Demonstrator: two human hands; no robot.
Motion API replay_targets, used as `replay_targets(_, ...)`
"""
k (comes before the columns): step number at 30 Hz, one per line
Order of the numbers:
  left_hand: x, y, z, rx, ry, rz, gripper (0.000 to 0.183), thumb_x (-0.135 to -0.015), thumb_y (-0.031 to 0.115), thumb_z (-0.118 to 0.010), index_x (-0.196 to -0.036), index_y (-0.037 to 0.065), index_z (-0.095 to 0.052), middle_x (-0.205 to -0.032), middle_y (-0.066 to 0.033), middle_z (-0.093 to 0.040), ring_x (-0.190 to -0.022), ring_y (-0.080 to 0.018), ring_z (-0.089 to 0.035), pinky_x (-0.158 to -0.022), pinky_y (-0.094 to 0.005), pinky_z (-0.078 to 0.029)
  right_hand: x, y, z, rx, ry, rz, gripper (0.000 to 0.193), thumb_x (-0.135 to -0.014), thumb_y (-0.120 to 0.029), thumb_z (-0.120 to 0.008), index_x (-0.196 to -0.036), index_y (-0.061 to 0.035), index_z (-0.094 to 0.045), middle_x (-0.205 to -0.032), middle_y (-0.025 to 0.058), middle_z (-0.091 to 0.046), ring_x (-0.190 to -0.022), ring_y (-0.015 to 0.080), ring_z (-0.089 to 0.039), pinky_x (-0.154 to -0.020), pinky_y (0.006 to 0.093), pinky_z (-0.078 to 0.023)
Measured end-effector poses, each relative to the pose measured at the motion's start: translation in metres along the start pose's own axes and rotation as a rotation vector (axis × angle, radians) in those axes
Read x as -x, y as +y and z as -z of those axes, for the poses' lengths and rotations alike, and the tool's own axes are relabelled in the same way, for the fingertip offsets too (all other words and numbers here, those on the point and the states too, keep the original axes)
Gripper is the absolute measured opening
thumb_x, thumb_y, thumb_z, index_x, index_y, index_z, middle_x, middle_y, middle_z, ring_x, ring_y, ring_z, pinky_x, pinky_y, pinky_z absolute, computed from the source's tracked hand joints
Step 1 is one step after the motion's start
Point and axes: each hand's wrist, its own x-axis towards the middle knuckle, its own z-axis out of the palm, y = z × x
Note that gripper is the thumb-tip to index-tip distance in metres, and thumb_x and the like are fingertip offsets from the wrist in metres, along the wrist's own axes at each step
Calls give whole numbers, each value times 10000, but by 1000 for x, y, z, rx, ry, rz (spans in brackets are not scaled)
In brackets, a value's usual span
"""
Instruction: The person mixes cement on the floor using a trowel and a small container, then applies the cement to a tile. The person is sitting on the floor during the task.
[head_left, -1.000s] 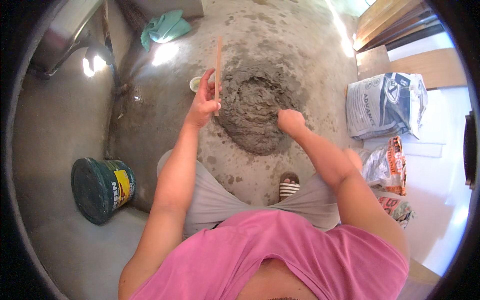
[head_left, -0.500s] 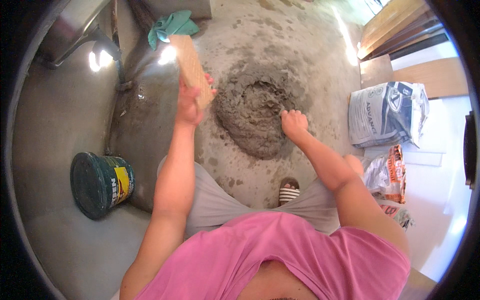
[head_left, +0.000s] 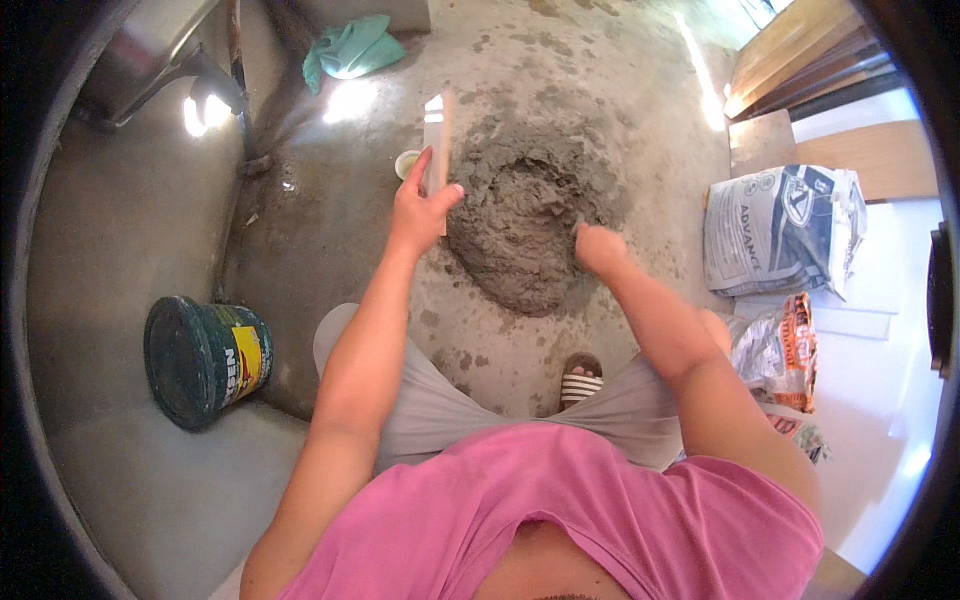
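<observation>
My left hand (head_left: pixel 418 212) is closed round a short flat wooden board (head_left: pixel 436 150), held upright at the left side of a wet grey mortar heap (head_left: pixel 520 230). The board shows a narrow edge and a pale face, with its lower end hidden behind my fingers. My right hand (head_left: pixel 602 250) is a fist at the heap's right edge. Something small and pale peeps out in front of its knuckles, too little to name. The heap has a rough hollow in its middle. Beside the board stands a small round pale cup (head_left: pixel 405 164), partly covered.
A dark green bucket (head_left: pixel 205 362) lies tilted at the left. To the right stand a large grey-white sack (head_left: pixel 775 232) and a crumpled orange-and-silver bag (head_left: pixel 785 350). A green cloth (head_left: pixel 352 48) lies at the back left; wooden boards (head_left: pixel 790 60) lean far right.
My left hand has moved right with the board and turned it more edge-on, uncovering the pale cup. My right hand has shifted slightly right and down.
</observation>
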Motion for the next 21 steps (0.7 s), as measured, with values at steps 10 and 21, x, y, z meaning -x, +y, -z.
replay_targets(10, -20, -37, -7, 689, -205, 615, 872, -912, 676, -604, -1477, 42, -405, -1138, -170, -518, -961, -335, -583, -788, -522, -528, -46, 26, -47, -939, -731, -280, 203, -983, -293, -612, -1020, -97, -650, -748, 53, -664, -526, 195, -563, -524, 389, -496)
replay_targets(21, -37, -42, -15, 1008, -350, 652, 889, -947, 734, -442, -1505, 43, -422, -1289, -281, -543, -1088, -453, -582, -926, -632, -487, 58, 55, 76, -1412, -471, -172, 199, -988, -235, -570, -1136, -105, -597, -692, 12, -574, -472, 121, -534, -388, 315, -439)
